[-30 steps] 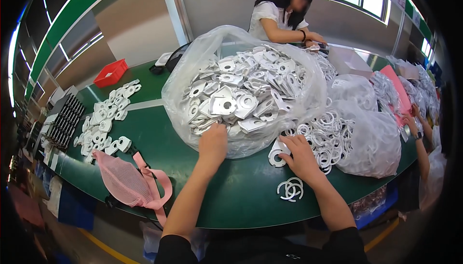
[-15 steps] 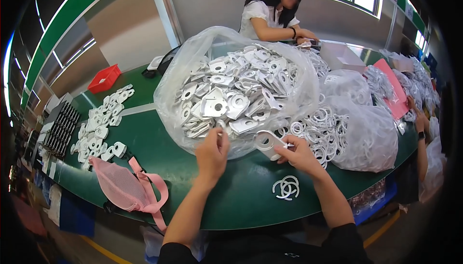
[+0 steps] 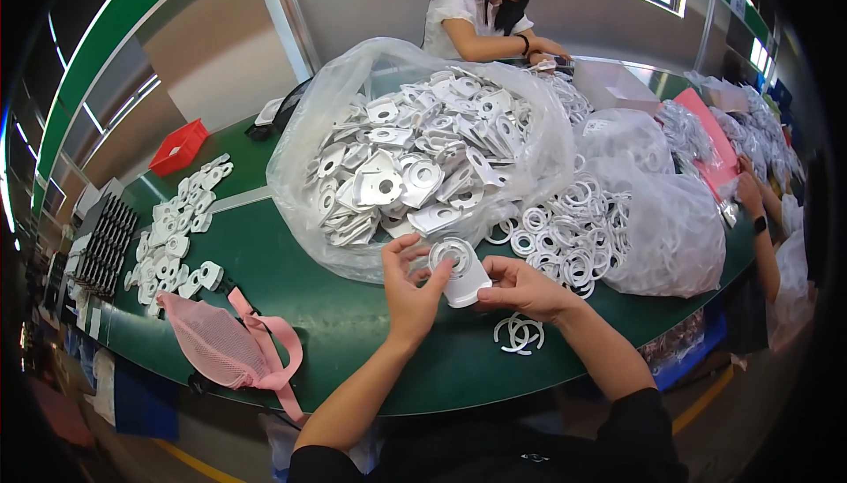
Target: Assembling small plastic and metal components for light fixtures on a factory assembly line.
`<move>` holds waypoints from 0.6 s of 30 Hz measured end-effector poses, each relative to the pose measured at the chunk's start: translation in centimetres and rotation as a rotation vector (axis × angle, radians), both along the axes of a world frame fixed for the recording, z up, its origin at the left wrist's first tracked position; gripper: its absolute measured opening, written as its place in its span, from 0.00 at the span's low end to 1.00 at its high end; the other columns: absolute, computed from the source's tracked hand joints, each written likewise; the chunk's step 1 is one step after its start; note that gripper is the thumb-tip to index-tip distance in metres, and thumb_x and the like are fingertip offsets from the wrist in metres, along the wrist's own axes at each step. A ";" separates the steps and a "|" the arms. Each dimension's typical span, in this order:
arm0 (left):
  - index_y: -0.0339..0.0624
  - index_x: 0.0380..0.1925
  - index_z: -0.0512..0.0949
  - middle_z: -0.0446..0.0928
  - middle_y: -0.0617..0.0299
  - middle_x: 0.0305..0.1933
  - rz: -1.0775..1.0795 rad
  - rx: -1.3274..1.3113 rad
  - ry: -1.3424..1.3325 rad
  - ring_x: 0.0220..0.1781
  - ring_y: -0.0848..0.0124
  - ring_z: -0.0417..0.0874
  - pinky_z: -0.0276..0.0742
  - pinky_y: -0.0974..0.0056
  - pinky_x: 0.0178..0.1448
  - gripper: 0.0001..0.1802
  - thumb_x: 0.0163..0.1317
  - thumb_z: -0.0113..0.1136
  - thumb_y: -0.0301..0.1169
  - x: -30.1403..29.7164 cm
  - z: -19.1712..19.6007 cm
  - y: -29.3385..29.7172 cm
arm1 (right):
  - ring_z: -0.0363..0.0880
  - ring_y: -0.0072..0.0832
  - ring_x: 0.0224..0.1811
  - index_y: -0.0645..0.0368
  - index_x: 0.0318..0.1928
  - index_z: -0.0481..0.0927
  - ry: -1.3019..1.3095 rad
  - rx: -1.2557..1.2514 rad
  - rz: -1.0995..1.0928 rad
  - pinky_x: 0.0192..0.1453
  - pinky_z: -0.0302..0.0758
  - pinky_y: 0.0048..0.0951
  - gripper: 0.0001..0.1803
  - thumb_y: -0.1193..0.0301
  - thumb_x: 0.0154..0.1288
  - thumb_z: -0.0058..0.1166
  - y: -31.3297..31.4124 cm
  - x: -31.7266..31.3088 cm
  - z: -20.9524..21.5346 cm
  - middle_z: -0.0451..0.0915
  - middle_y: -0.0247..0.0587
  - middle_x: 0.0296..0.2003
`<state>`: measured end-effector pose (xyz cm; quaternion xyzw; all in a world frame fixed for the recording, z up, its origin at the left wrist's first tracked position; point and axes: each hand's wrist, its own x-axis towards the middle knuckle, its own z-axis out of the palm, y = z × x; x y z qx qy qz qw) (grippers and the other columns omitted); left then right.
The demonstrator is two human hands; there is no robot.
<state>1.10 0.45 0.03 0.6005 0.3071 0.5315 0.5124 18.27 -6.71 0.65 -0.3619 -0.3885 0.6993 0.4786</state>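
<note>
You held the white plastic piece point(image 3: 460, 271) between both hands, just above the green tabletop point(image 3: 291, 280) and in front of the big clear bag point(image 3: 309, 148) of similar white parts. Your left hand point(image 3: 408, 293) had its grip closed on the piece's left edge, thumb below and fingertips curled over the ringed top. Your right hand point(image 3: 522, 287) was pinched on the lower right corner of the same piece, so both grips were clamped on it at once.

The piece looked like a light, stiff moulding with a flat base and a raised round collar around a hole. It probably would not bend or crush under finger pressure, though its smooth surface might slide if pinched only by the flat faces. The edges of the base and the rim of the collar seemed the surest places to hold.

A few loose white rings point(image 3: 519, 333) lay on the tabletop just below your right hand, and a larger heap of rings point(image 3: 565, 232) spilled from another bag beyond it. A pink mesh pouch point(image 3: 216, 342) rested well to your left, near rows of white parts point(image 3: 176, 236) laid out flat.
</note>
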 end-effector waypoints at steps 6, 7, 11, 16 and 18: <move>0.37 0.56 0.63 0.70 0.49 0.57 -0.440 -0.705 -0.288 0.54 0.57 0.76 0.74 0.54 0.57 0.21 0.71 0.36 0.40 -0.6 -1.7 1.0 | 0.75 0.23 0.50 0.62 0.59 0.66 -0.403 0.017 0.273 0.53 0.73 0.22 0.31 0.75 0.55 0.62 -1.1 0.7 3.6 0.74 0.43 0.49; 0.40 0.56 0.62 0.71 0.49 0.56 -0.464 -0.690 -0.300 0.52 0.55 0.77 0.76 0.53 0.55 0.21 0.71 0.34 0.42 -1.0 -1.0 1.3 | 0.75 0.25 0.46 0.58 0.55 0.71 -0.616 0.222 0.194 0.49 0.74 0.23 0.31 0.70 0.49 0.68 -1.2 1.0 3.6 0.75 0.41 0.44; 0.47 0.54 0.63 0.71 0.49 0.55 -0.474 -0.698 -0.332 0.51 0.55 0.78 0.81 0.56 0.48 0.19 0.71 0.33 0.44 -1.6 0.2 1.8 | 0.74 0.32 0.41 0.58 0.40 0.76 -0.974 0.424 0.380 0.45 0.72 0.29 0.26 0.65 0.39 0.71 -2.0 3.5 2.7 0.74 0.38 0.36; 0.45 0.53 0.64 0.76 0.51 0.49 -0.481 -0.692 -0.239 0.43 0.60 0.81 0.75 0.68 0.30 0.17 0.70 0.41 0.40 -1.5 -0.4 1.7 | 0.76 0.31 0.34 0.58 0.32 0.81 -1.213 0.428 0.231 0.37 0.72 0.27 0.12 0.69 0.45 0.66 -1.8 4.0 1.7 0.76 0.39 0.31; 0.44 0.52 0.64 0.77 0.51 0.47 -0.467 -0.708 -0.232 0.39 0.64 0.81 0.69 0.71 0.26 0.16 0.68 0.44 0.37 -1.4 -0.1 1.4 | 0.76 0.30 0.28 0.58 0.28 0.82 -1.236 0.427 0.027 0.33 0.72 0.28 0.07 0.71 0.47 0.65 -1.7 4.4 1.5 0.76 0.37 0.27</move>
